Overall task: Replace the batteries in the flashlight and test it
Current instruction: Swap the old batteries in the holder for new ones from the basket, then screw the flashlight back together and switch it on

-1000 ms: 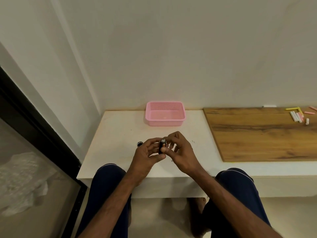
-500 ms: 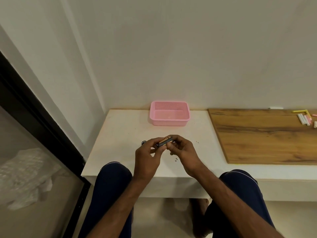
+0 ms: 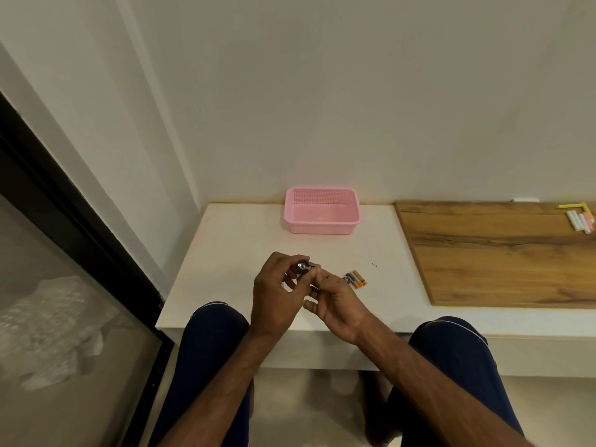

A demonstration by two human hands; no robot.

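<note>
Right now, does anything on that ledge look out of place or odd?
Nothing spilled or broken. Loose batteries lie on the white ledge by the right hand, where they might roll; chalk sticks lie scattered on the wooden board.

- We see a white table (image 3: 232, 253) set against a pale wall.
- A pink basket (image 3: 322, 228) stands at the table's far edge, by the wall.
- A wooden board (image 3: 503, 253) lies on the right.
- Chalk sticks (image 3: 579, 221), white, pink and yellow, lie on the board's far right corner.
- We find a black-framed glass door (image 3: 64, 201) at left, with crumpled plastic (image 3: 54, 327) behind it.
</note>
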